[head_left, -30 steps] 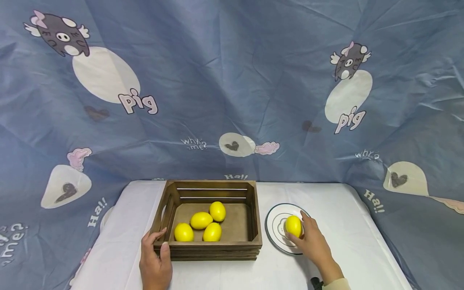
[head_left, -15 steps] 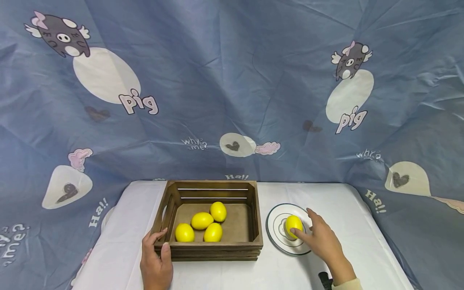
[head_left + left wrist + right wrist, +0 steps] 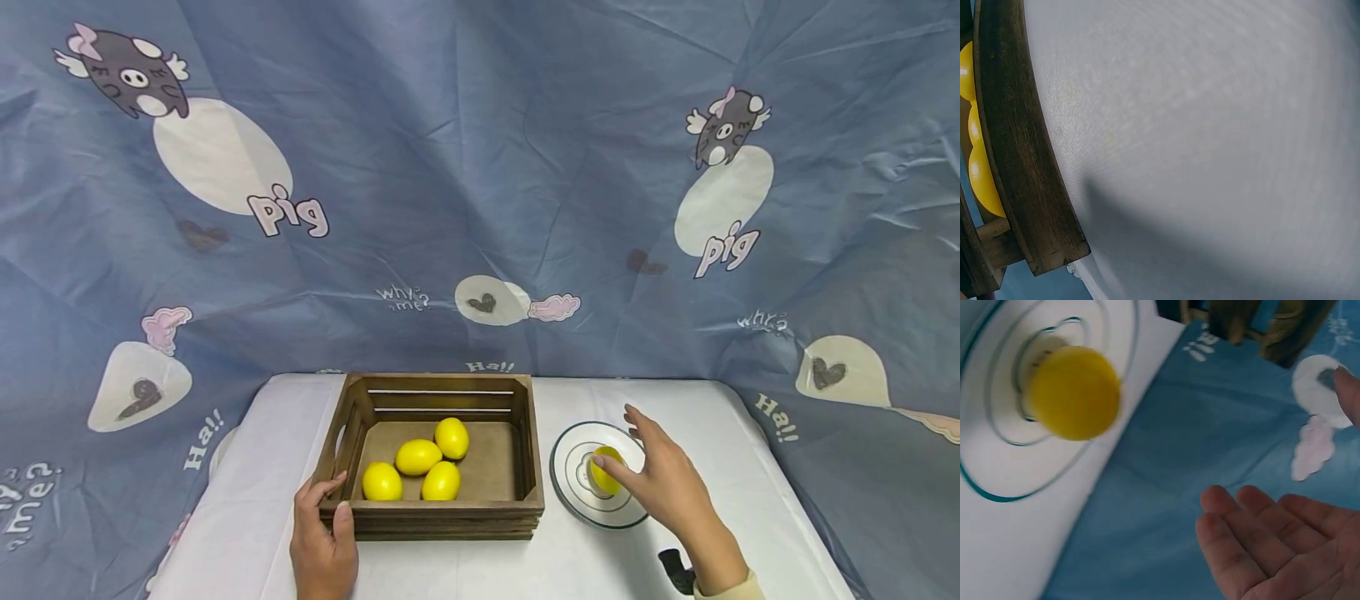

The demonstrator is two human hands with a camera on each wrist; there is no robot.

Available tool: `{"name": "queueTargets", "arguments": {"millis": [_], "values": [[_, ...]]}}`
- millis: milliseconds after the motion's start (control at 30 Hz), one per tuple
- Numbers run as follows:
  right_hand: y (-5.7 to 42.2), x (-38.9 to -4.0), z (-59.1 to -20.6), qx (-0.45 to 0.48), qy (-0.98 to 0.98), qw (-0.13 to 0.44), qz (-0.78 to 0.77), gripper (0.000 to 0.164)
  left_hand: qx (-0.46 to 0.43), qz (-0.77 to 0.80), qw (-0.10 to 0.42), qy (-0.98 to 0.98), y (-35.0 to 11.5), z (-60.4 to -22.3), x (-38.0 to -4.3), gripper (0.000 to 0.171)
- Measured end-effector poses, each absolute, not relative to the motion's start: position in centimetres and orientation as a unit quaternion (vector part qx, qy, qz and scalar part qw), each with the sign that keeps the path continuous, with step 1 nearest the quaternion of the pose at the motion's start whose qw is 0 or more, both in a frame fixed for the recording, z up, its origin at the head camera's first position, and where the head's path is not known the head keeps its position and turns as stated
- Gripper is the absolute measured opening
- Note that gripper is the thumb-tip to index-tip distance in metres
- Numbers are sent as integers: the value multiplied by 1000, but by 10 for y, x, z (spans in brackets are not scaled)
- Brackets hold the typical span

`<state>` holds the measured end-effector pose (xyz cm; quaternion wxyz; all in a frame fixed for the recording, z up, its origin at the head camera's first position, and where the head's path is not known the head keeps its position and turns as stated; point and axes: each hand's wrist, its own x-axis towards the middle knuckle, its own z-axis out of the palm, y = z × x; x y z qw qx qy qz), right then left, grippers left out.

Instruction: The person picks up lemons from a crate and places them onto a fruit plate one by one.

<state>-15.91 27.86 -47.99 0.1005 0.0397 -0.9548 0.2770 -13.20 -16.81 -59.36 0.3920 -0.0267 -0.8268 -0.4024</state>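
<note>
Bracing the wooden crate (image 3: pixel 442 523) at its near-left corner, my left grip (image 3: pixel 324 550) had its fingers hooked over the side wall and its thumb against the front, a hold I judged good for keeping it from sliding on the tabletop (image 3: pixel 555 571). Raised walls suited the four lemons (image 3: pixel 417 457) inside, which seemed apt to roll and lay grouped toward the left. My right grip (image 3: pixel 671 483) hung spread at the right side of the plate (image 3: pixel 570 467), thumb well away from the fingers, nothing between them. The single lemon (image 3: pixel 1075 394) sat near the plate's middle, apart from my fingers in the right wrist view, where I supposed it was least likely to roll off.
</note>
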Motion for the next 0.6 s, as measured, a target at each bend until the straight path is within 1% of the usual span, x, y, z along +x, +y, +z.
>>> {"name": "queueTargets", "arguments": {"millis": [233, 400, 600], "values": [[264, -160, -455, 108, -949, 97, 281, 89, -24, -402, 389, -828, -169, -595, -131, 34], [253, -160, -448, 175, -935, 97, 292, 87, -22, -405, 381, -831, -170, -596, -131, 34], [236, -159, -441, 218, -937, 92, 256, 88, -27, -409, 386, -827, -170, -595, -132, 34]]}}
